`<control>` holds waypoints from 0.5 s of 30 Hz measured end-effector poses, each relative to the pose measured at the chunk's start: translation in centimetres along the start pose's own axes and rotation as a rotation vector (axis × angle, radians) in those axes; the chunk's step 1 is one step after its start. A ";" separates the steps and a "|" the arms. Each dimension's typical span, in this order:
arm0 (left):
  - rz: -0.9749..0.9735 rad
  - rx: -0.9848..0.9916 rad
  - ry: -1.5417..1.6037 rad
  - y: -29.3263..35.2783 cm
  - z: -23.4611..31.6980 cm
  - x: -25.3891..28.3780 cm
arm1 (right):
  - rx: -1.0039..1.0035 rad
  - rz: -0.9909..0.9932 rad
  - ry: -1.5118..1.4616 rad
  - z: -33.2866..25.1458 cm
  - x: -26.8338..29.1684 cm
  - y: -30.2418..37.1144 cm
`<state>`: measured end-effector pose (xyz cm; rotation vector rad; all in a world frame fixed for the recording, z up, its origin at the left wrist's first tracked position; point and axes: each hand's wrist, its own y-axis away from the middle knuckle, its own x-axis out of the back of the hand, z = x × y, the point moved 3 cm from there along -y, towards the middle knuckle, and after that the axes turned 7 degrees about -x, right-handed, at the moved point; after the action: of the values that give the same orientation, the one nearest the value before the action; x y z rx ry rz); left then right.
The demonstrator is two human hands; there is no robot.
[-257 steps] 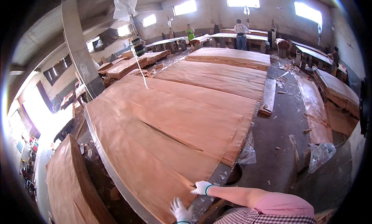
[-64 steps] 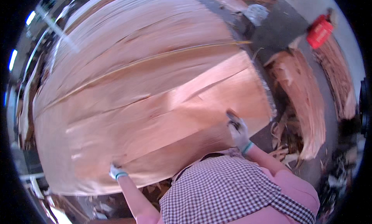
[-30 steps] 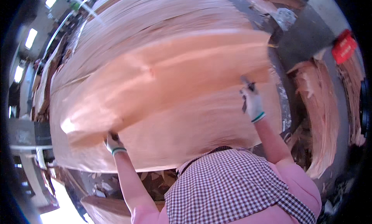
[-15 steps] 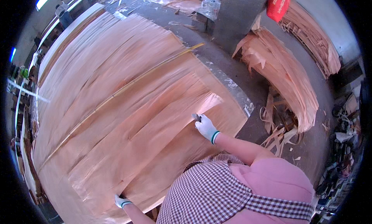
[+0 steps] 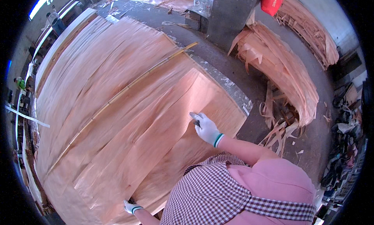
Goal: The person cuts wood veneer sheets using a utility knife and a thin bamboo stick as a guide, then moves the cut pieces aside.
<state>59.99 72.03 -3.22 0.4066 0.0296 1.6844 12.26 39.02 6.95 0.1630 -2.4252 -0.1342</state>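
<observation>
A broad stack of thin, pinkish-brown wood veneer (image 5: pixel 101 61) spreads before me. On top lies a loose veneer sheet (image 5: pixel 163 123), rippled and catching the light at its right end. My right hand (image 5: pixel 207 130), in a white knit glove with a green-edged cuff, is over this end. Its fingers curl round a small dark tool (image 5: pixel 197 123) of unclear kind, with the forefinger stretched along the sheet. At the sheet's near left edge, my gloved left hand (image 5: pixel 133 206) pinches the veneer; a dark patch by its fingertips cannot be made out. A slender bamboo-like stick (image 5: pixel 128 87) crosses the stack.
Right of the stack, bundled veneer offcuts (image 5: pixel 278 65) arch over a support, with torn strips (image 5: pixel 278 133) below. More veneer (image 5: pixel 307 30) lies behind. A grey pillar (image 5: pixel 230 18), a red hanging object (image 5: pixel 272 2) and a clear plastic bag (image 5: pixel 203 5) stand beyond. Clutter (image 5: pixel 344 139) fills the far right.
My left hand has shifted slightly right and nearer to me. The right hand has turned a little, its forefinger now extended. The loose sheet's ripples and bright patch have changed shape.
</observation>
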 end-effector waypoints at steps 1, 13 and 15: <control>-0.002 -0.001 -0.035 0.1 0.2 -0.1 | -0.043 -0.018 0.002 0.3 -0.2 0.0; -0.060 -0.023 -0.120 4.8 0.7 -1.4 | -0.543 0.079 -0.540 9.4 -1.8 -2.8; -0.058 -0.010 -0.106 4.1 0.3 -1.1 | -0.555 0.098 -0.573 9.3 -1.7 -3.2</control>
<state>56.23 70.24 -2.20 0.4827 -0.0447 1.6036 7.72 36.67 -1.57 -0.2835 -2.8327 -0.9014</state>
